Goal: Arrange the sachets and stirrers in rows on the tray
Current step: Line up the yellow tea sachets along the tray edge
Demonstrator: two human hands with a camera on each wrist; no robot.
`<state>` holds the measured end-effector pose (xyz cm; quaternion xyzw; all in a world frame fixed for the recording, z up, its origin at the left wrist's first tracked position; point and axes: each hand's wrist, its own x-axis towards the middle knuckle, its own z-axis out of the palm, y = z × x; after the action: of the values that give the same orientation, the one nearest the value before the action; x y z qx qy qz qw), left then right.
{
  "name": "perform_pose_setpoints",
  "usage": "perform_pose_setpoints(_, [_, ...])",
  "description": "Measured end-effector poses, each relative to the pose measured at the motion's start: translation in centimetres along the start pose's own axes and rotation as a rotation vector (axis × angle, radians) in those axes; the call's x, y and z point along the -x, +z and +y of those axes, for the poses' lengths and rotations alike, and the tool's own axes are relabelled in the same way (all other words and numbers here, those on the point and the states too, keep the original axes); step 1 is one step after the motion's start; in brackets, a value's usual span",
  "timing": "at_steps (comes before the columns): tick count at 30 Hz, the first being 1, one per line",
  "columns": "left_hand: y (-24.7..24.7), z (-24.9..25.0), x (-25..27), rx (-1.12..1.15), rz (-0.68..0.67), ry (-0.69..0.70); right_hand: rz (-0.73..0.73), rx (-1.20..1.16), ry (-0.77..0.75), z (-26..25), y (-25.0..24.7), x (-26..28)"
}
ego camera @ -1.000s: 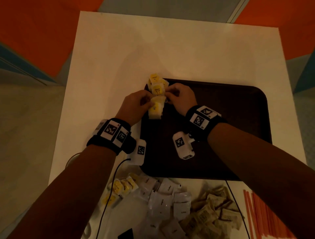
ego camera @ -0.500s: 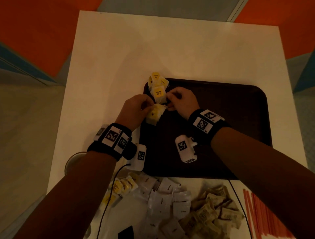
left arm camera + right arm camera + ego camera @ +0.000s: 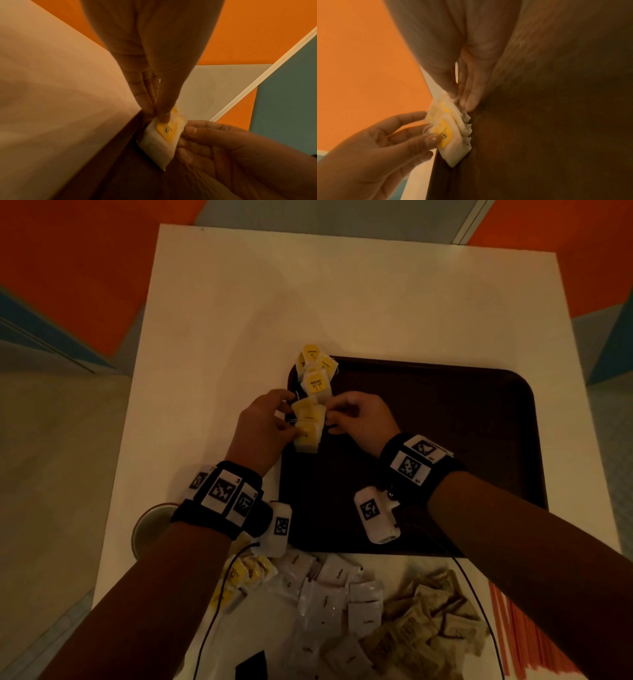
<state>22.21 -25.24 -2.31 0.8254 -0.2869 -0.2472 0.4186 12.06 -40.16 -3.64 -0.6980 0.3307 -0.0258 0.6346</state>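
A dark brown tray (image 3: 428, 460) lies on the white table (image 3: 342, 296). Yellow-labelled sachets (image 3: 315, 378) overlap in a column along its left edge. At the column's near end, my left hand (image 3: 267, 422) and right hand (image 3: 356, 419) pinch the nearest yellow sachets (image 3: 308, 424) from either side. In the left wrist view my thumb and fingertips (image 3: 163, 115) pinch a sachet (image 3: 159, 140) at its top corner. The right wrist view shows my right fingers (image 3: 469, 100) on the overlapped sachets (image 3: 452, 129) against the tray floor.
Along the table's near edge lie loose piles: yellow sachets (image 3: 246, 573), white sachets (image 3: 329, 601), brown sachets (image 3: 421, 628) and orange stirrers (image 3: 520, 638) at the right. A round dish (image 3: 147, 529) shows beyond the table's left edge. Cables run from both wrists.
Both hands have shifted a little toward me along the tray's left edge. The sachet between them, tilted half a second ago, now lies straighter in the column.
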Motion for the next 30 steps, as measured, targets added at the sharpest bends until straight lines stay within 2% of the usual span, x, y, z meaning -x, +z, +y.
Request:
perform_pose_setpoints(2, [-0.1,0.0,0.0,0.033,0.007,0.008,-0.078,0.019,-0.021,0.0,0.3,0.3])
perform_pose_setpoints(4, [-0.1,0.0,0.1,0.043,0.008,0.027,-0.057,0.137,-0.098,0.2,0.7,0.6])
perform_pose_setpoints(7, [-0.4,-0.1,-0.3,0.008,0.04,-0.003,0.233,0.19,-0.159,0.7,0.5,0.0])
perform_pose_setpoints(8, [-0.5,-0.2,-0.5,-0.011,0.054,-0.009,0.288,0.194,-0.143,0.8,0.2,-0.5])
perform_pose_setpoints(11, [-0.5,-0.3,-1.3,-0.058,0.038,0.01,0.216,0.182,-0.052,0.4,0.2,-1.3])
perform_pose_setpoints(15, [-0.2,-0.2,-1.9,-0.151,-0.037,0.009,0.184,0.207,-0.084,-0.2,1.1,-1.6])
perform_pose_setpoints(19, [-0.5,-0.7,-2.2,-0.091,-0.092,-0.004,0.13,0.291,-0.11,-0.1,1.3,-1.6])
perform_pose_setpoints(22, [-0.6,-1.0,-2.3,-0.053,-0.017,-0.03,0.071,0.323,-0.148,0.3,1.3,-1.2])
perform_pose_setpoints(25, [-0.6,-1.1,-3.1,-0.015,0.102,-0.063,0.107,0.278,-0.209,0.5,0.9,-1.1])
perform_pose_setpoints(27, [-0.4,-0.9,-3.6,-0.017,0.093,-0.057,0.139,0.196,-0.219,0.5,0.7,-1.3])
perform_pose_setpoints(30, [0.2,-0.4,-4.3,-0.043,0.057,-0.077,0.095,0.238,-0.243,0.0,0.7,-1.6])
